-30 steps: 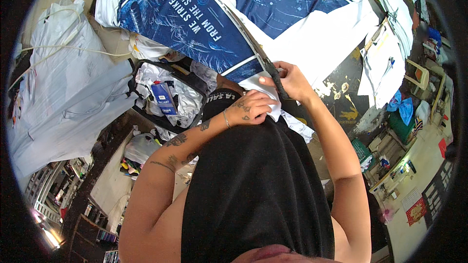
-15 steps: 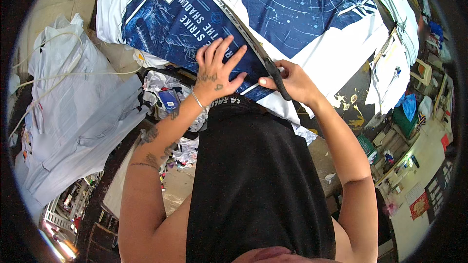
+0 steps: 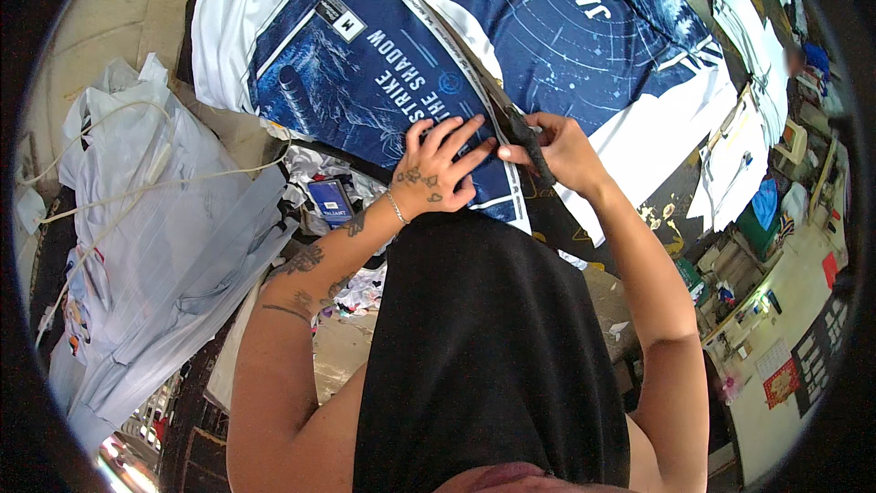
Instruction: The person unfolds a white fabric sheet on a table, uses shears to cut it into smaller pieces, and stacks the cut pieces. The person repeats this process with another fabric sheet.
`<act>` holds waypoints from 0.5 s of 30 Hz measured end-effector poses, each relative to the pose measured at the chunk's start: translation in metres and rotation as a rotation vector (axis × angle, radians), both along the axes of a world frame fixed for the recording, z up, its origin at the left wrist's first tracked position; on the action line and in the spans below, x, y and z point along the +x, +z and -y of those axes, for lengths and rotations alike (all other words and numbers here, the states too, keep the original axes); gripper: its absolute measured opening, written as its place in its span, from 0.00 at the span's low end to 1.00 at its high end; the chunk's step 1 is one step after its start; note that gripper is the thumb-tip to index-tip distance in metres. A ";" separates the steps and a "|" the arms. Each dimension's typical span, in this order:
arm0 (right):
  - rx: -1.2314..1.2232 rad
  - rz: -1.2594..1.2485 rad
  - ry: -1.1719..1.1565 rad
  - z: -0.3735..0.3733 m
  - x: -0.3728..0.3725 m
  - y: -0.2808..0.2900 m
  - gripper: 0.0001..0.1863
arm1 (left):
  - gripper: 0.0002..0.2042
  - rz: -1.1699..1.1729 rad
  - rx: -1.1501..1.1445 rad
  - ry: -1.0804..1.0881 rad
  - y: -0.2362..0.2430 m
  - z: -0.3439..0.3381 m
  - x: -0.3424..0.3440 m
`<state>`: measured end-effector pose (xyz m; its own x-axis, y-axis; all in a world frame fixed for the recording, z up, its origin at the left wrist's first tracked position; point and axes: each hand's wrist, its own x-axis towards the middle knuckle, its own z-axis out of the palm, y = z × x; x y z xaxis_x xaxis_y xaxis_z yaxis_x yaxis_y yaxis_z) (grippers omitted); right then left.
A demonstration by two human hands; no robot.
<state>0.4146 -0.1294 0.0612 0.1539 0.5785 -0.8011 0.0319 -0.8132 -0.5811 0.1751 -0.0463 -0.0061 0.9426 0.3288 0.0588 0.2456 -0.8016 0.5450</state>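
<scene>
One pale grey plastic bag (image 3: 173, 246) lies at the left of the frame with a thin white cord (image 3: 137, 187) across it. At the centre, the left hand (image 3: 436, 173) lies flat, fingers spread, on a dark blue printed fabric panel with white edges (image 3: 411, 64). Just right of it, the right hand (image 3: 561, 148) is closed around black scissors (image 3: 522, 139), touching the same panel.
</scene>
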 end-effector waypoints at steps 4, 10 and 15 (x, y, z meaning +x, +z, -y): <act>0.102 0.060 0.057 -0.027 0.002 0.003 0.40 | 0.28 0.020 -0.016 -0.004 -0.002 -0.001 -0.001; 0.010 0.047 0.077 -0.064 0.004 0.005 0.39 | 0.28 0.084 -0.023 0.018 -0.004 -0.002 -0.001; 0.151 0.127 0.073 -0.092 0.003 0.002 0.40 | 0.28 0.063 -0.035 -0.028 -0.006 -0.006 -0.002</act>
<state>0.4172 -0.0370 0.0633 0.2011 0.7037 -0.6814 0.1685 -0.7101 -0.6836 0.1736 -0.0403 -0.0121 0.9461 0.3057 0.1072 0.1881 -0.7876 0.5868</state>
